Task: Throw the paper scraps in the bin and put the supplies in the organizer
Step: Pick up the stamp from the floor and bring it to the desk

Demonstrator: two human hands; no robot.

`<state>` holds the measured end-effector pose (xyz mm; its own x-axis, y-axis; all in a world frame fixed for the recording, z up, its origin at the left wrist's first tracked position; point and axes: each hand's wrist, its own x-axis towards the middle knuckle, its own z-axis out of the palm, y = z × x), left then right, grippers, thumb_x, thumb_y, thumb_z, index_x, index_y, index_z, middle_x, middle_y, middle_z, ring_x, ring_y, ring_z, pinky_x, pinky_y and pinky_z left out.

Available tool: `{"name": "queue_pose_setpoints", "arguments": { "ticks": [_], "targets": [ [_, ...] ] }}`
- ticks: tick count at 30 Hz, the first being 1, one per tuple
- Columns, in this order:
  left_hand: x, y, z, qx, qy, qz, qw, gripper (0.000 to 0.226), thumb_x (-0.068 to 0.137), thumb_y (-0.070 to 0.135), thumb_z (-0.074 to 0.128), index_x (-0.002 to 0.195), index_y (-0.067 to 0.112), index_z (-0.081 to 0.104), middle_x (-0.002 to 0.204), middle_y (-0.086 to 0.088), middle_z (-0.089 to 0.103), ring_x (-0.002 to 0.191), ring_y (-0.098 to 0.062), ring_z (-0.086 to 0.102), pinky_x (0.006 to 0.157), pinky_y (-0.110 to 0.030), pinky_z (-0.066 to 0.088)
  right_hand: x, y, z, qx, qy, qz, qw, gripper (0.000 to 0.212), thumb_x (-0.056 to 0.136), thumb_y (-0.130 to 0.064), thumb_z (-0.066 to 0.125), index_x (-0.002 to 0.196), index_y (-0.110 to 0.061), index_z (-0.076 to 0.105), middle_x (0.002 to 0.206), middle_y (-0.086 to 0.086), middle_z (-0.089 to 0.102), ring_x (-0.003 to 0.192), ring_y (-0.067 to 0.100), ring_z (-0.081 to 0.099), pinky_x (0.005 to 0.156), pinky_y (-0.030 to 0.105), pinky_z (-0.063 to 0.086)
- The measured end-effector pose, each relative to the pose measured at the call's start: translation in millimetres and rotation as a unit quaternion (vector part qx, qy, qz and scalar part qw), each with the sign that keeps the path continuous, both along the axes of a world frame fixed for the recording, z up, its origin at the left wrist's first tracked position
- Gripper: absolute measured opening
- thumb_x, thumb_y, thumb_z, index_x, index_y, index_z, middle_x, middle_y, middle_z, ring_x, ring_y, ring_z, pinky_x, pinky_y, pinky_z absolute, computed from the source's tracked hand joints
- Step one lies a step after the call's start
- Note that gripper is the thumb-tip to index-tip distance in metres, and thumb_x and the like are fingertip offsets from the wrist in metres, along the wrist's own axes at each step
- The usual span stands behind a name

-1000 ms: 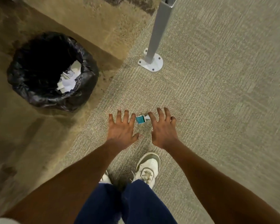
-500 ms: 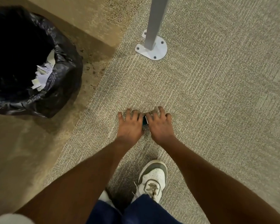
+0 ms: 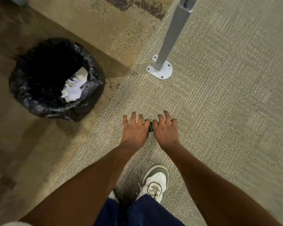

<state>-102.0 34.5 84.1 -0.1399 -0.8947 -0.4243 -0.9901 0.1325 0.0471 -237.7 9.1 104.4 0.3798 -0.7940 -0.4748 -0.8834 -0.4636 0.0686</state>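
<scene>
A small teal supply item [image 3: 150, 128] shows only as a dark sliver, wedged between my two hands low over the grey carpet. My left hand [image 3: 135, 130] presses on it from the left with its fingers spread. My right hand [image 3: 165, 131] presses from the right, fingers also spread. Both thumbs are hidden under the hands. The bin [image 3: 39, 103], lined with a black bag, stands to the left on the bare floor, with white paper scraps [image 3: 73, 90] lying inside it. No organizer is in view.
A grey metal table leg with a round bolted foot plate [image 3: 162, 71] stands on the carpet just beyond my hands. My white shoe [image 3: 155, 181] and blue trouser legs are below. The carpet edge runs diagonally between the bin and my hands.
One second ago the teal item lay in plain sight on the carpet between my spread hands. The hands have closed in from both sides and now squeeze it between them.
</scene>
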Motion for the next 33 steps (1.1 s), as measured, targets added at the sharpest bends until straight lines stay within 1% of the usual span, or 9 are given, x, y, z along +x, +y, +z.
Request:
{"name": "queue_pose_setpoints", "arguments": {
  "ticks": [6,9,13,17,20,22,29,31,33],
  "targets": [
    [37,-26,140,-0.052,-0.003,-0.005,0.999,0.048,0.086,0.040,0.058,0.127,0.021,0.043,0.143,-0.014,0.041,0.138,-0.041,0.025,0.106,-0.066,0.014,22,-28,130,-0.082,-0.037,0.054,0.994,0.029,0.081,-0.019,0.052,0.108,-0.009,0.055,0.116,0.017,0.060,0.121,0.039,0.049,0.077,0.048,0.048],
    [60,-42,225,-0.085,-0.001,0.001,0.996,0.044,0.084,0.035,0.061,0.123,0.019,0.048,0.140,-0.018,0.043,0.136,-0.044,0.028,0.107,-0.068,0.012,39,-46,207,-0.128,-0.061,0.081,0.987,0.027,0.081,-0.019,0.061,0.105,-0.010,0.055,0.103,0.012,0.064,0.105,0.032,0.058,0.069,0.041,0.049],
    [94,-54,342,-0.132,0.013,0.029,0.991,0.046,0.081,0.034,0.063,0.122,0.019,0.049,0.138,-0.018,0.044,0.135,-0.044,0.028,0.106,-0.068,0.012,69,-67,320,-0.168,-0.132,0.087,0.973,0.031,0.077,-0.015,0.066,0.106,-0.012,0.058,0.095,0.009,0.064,0.088,0.027,0.060,0.065,0.038,0.048],
    [140,-61,449,-0.179,-0.007,0.028,0.983,0.054,0.073,0.045,0.070,0.118,0.021,0.052,0.132,-0.016,0.052,0.131,-0.046,0.034,0.103,-0.071,0.019,103,-91,426,-0.212,-0.186,0.137,0.950,0.028,0.083,-0.020,0.050,0.109,-0.013,0.055,0.098,0.007,0.064,0.094,0.028,0.061,0.068,0.038,0.049],
    [176,-67,524,-0.234,-0.022,0.042,0.971,0.057,0.074,0.054,0.066,0.119,0.024,0.050,0.131,-0.016,0.052,0.132,-0.047,0.033,0.103,-0.073,0.018,134,-106,500,-0.228,-0.217,0.170,0.934,0.033,0.077,-0.019,0.067,0.107,-0.014,0.058,0.098,0.007,0.065,0.094,0.028,0.062,0.067,0.039,0.050],
    [199,-72,571,-0.257,-0.037,0.048,0.964,0.059,0.072,0.058,0.064,0.119,0.024,0.050,0.130,-0.017,0.052,0.132,-0.048,0.033,0.102,-0.074,0.015,156,-115,547,-0.242,-0.239,0.182,0.923,0.036,0.073,-0.019,0.073,0.106,-0.014,0.060,0.097,0.007,0.066,0.092,0.028,0.063,0.067,0.039,0.050],
    [266,-64,706,-0.321,-0.086,0.091,0.939,0.062,0.073,0.061,0.057,0.123,0.026,0.048,0.131,-0.017,0.052,0.133,-0.048,0.032,0.102,-0.074,0.007,232,-132,675,-0.305,-0.319,0.233,0.867,0.023,0.081,-0.022,0.061,0.102,-0.013,0.065,0.094,0.007,0.067,0.086,0.029,0.064,0.063,0.036,0.049],
    [284,-55,738,-0.332,-0.103,0.101,0.932,0.061,0.075,0.060,0.056,0.125,0.027,0.046,0.133,-0.018,0.051,0.134,-0.049,0.031,0.103,-0.076,0.009,253,-130,704,-0.319,-0.345,0.251,0.847,0.024,0.082,-0.022,0.056,0.102,-0.013,0.064,0.094,0.008,0.067,0.085,0.028,0.063,0.061,0.034,0.048],
    [302,-48,768,-0.341,-0.119,0.107,0.926,0.061,0.076,0.060,0.058,0.126,0.028,0.046,0.136,-0.020,0.049,0.134,-0.050,0.030,0.102,-0.077,0.016,274,-127,728,-0.320,-0.375,0.255,0.832,0.026,0.081,-0.018,0.064,0.106,-0.013,0.060,0.096,0.007,0.065,0.085,0.026,0.061,0.061,0.033,0.047]
  ]
}}
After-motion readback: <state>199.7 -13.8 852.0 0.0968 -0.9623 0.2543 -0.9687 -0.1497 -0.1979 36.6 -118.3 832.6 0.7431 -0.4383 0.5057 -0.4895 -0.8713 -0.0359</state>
